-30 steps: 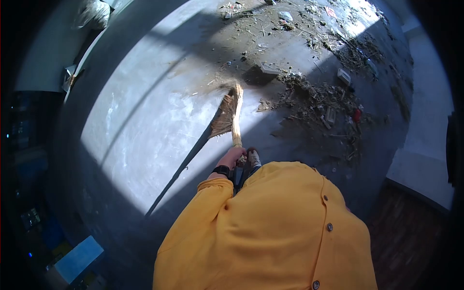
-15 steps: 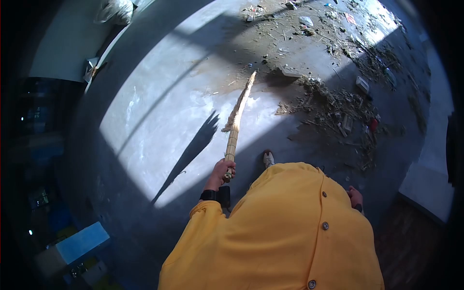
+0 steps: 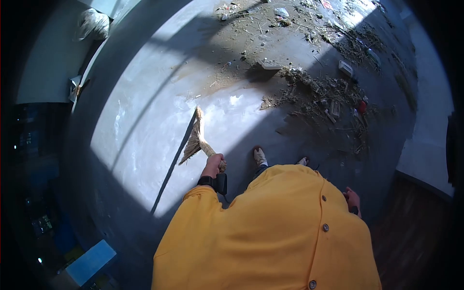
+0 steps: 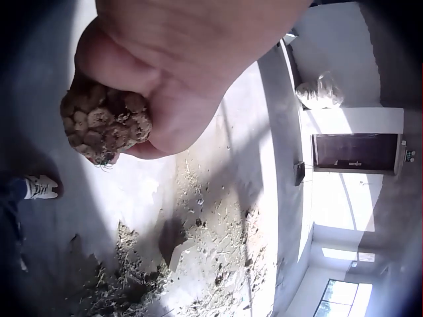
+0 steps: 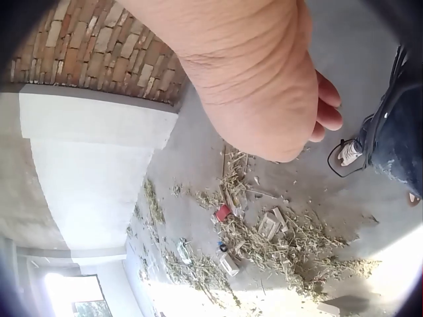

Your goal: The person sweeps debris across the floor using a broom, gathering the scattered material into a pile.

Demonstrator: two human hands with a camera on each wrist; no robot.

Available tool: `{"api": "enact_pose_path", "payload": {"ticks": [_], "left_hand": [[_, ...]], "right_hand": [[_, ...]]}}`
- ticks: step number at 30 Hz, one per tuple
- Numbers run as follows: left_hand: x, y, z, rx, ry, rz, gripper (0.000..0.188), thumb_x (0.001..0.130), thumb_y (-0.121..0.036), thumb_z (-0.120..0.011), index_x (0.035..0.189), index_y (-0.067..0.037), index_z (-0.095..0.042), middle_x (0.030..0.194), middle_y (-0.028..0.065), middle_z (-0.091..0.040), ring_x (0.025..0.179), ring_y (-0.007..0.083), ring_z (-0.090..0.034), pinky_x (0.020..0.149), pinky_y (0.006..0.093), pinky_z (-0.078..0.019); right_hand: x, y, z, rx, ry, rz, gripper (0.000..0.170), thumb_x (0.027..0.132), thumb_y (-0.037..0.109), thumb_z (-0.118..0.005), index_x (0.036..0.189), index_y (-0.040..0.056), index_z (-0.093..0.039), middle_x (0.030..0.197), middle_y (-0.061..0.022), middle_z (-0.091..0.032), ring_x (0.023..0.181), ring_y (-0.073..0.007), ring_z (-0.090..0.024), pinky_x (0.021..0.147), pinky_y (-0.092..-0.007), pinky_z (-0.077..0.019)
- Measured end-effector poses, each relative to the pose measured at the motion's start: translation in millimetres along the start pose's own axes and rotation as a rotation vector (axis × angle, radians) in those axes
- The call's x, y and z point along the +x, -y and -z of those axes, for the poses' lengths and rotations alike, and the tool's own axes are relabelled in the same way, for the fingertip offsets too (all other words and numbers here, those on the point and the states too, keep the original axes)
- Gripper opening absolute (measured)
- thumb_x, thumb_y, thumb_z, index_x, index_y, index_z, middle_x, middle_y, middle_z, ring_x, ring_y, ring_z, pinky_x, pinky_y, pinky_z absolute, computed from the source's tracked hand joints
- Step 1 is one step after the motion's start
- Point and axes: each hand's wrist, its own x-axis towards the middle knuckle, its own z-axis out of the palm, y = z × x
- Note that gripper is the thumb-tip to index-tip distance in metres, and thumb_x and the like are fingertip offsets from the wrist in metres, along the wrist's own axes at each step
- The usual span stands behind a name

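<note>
Clamping the handle [image 4: 106, 122], judged the proper hold, the left hand [image 3: 211, 166] bears a probably light, springy broom [image 3: 200, 129] left of the debris [image 3: 316, 89]; the right hand [image 3: 353, 197] hangs loosely curled, apparently empty.

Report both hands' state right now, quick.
Left hand: closed, holding the broom.
Right hand: open, loosely curled, no object visible in it.

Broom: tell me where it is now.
In the head view, the broom is left of centre, gripped by the left hand, seen against the sunlit floor.
</note>
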Motion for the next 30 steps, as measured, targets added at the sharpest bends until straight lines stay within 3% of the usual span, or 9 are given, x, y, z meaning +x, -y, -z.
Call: {"api": "enact_pose_path", "payload": {"ticks": [3, 5, 8, 12, 18, 22, 25, 30], "left_hand": [[-1, 13, -97, 0.336, 0.113, -0.013, 0.017, 0.062, -0.007, -0.05, 0.076, 0.003, -0.048, 0.058, 0.009, -0.05, 0.047, 0.0201, -0.051, 0.042, 0.0316, -0.0418], [16, 19, -148, 0.348, 0.259, 0.029, 0.014, 0.064, -0.007, -0.05, 0.076, 0.001, -0.047, 0.057, 0.0075, -0.05, 0.046, 0.0184, -0.051, 0.042, 0.0303, -0.0428], [-14, -24, -192, 0.271, 0.393, 0.058, 0.011, 0.066, -0.008, -0.05, 0.075, -0.002, -0.046, 0.056, 0.0056, -0.049, 0.045, 0.016, -0.05, 0.041, 0.0287, -0.0439], [-49, -58, -175, 0.272, 0.407, 0.03, 0.014, 0.069, -0.008, -0.051, 0.078, -0.004, -0.041, 0.055, 0.0039, -0.046, 0.043, 0.0123, -0.047, 0.039, 0.0258, -0.0423], [-95, -31, -180, 0.296, 0.357, -0.103, 0.015, 0.069, -0.007, -0.052, 0.077, -0.004, -0.04, 0.056, 0.0032, -0.044, 0.043, 0.0113, -0.046, 0.038, 0.0245, -0.041], [-111, -7, -174, 0.014, 0.278, -0.1, 0.014, 0.07, -0.006, -0.051, 0.076, -0.004, -0.039, 0.057, 0.0039, -0.044, 0.043, 0.011, -0.045, 0.037, 0.0228, -0.0398], [-110, 15, -142, -0.315, 0.298, -0.028, 0.013, 0.072, -0.006, -0.047, 0.078, -0.004, -0.036, 0.058, 0.005, -0.043, 0.044, 0.0101, -0.044, 0.038, 0.022, -0.0402], [-104, 32, -81, -0.546, 0.156, -0.062, 0.015, 0.071, -0.005, -0.047, 0.079, -0.002, -0.034, 0.054, 0.005, -0.043, 0.044, 0.0139, -0.044, 0.038, 0.0241, -0.0406]], "right_hand": [[-2, -38, 21, 0.071, -0.023, -0.05, 0.034, 0.083, 0.016, -0.036, 0.116, 0.0099, -0.039, 0.079, -0.0062, -0.053, 0.062, -0.0155, -0.051, 0.054, -0.0292, -0.044], [7, -73, 42, -0.225, 0.022, -0.058, 0.035, 0.083, 0.015, -0.036, 0.118, 0.0091, -0.037, 0.081, -0.0077, -0.053, 0.063, -0.0174, -0.052, 0.056, -0.0306, -0.0445], [31, -115, 77, -0.519, 0.049, -0.045, 0.035, 0.083, 0.015, -0.036, 0.118, 0.0088, -0.037, 0.081, -0.0085, -0.054, 0.064, -0.0184, -0.052, 0.057, -0.0314, -0.0447], [77, -136, 94, -0.48, 0.083, -0.053, 0.035, 0.083, 0.015, -0.036, 0.118, 0.0088, -0.037, 0.08, -0.0086, -0.054, 0.063, -0.0187, -0.052, 0.057, -0.0316, -0.0446], [153, -123, 110, 0.105, 0.085, -0.156, 0.035, 0.083, 0.016, -0.036, 0.117, 0.0089, -0.038, 0.078, -0.0087, -0.053, 0.062, -0.0191, -0.052, 0.056, -0.0319, -0.0445], [209, -89, 114, 0.396, 0.132, -0.189, 0.034, 0.083, 0.017, -0.037, 0.116, 0.0089, -0.039, 0.076, -0.0088, -0.053, 0.061, -0.0194, -0.052, 0.056, -0.0321, -0.0444], [167, -2, 98, 0.296, 0.119, -0.144, 0.032, 0.083, 0.018, -0.037, 0.114, 0.0114, -0.041, 0.071, -0.0059, -0.052, 0.057, -0.0174, -0.05, 0.051, -0.0303, -0.043], [165, 49, 84, 0.175, 0.091, -0.132, 0.031, 0.083, 0.018, -0.036, 0.113, 0.014, -0.04, 0.068, -0.0035, -0.051, 0.052, -0.0155, -0.049, 0.047, -0.0286, -0.0414]]}}
